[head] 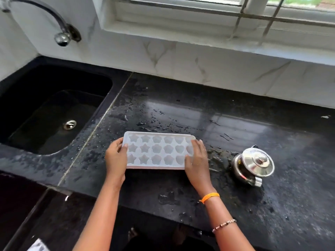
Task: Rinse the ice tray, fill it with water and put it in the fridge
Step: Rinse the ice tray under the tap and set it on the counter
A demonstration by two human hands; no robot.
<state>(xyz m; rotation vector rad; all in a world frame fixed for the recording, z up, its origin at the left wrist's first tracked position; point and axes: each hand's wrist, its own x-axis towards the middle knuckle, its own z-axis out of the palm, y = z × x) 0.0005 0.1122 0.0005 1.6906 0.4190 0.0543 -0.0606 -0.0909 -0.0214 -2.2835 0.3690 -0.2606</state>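
Left hand (116,156) and right hand (196,160) grip the ends of a white plastic ice tray (155,151) with star-shaped moulds – above a wet, speckled black stone counter (235,124)

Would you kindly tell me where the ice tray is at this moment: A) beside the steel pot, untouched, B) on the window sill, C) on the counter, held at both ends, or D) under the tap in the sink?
C: the ice tray lies over the wet counter, with the left hand and the right hand gripping its short ends, to the right of the sink.
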